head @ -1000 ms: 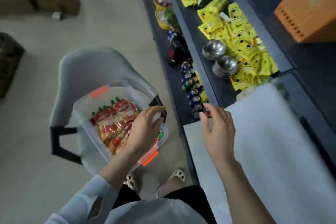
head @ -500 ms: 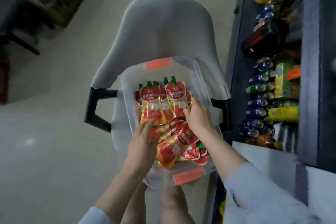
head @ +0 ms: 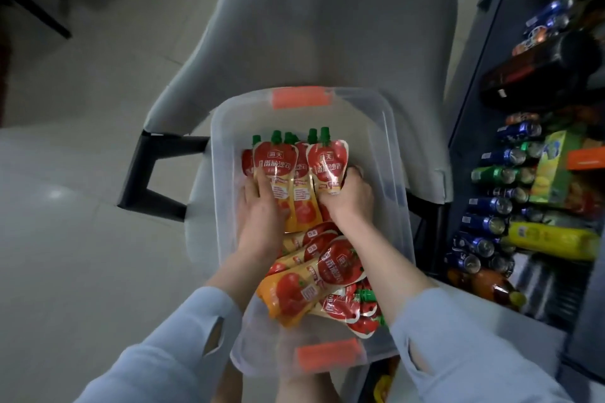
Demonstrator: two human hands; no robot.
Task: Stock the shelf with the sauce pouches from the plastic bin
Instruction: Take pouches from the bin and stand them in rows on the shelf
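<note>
- Plastic bin point(head: 389, 154) sits on the seat of a grey chair point(head: 327, 26) at centre frame. It is probably parked there so it stays at hand height, just left of the shelf point(head: 474, 69).
- Sauce pouches point(head: 278, 160) are all in the bin, none on the shelf in this view. One batch lies in the upper half, green caps pointing to the top of the frame.
- Loose pile point(head: 314, 275) of more pouches lies crosswise in the lower half of the bin, not yet gathered.
- Left hand point(head: 262, 209) lies against the batch's left side with fingers over the front pouch. Thumb is hidden, so I can't tell if it is pinching or only pressing.
- Right hand point(head: 350, 196) has fingers curled round the batch's right edge, gripping the bottom of the outer pouch.
- Judgement: both hands squeeze the batch from either side to lift several pouches at once.
- Drink cans point(head: 491, 206) crowd the shelf at right of frame, so a free slot is likely out of view.
</note>
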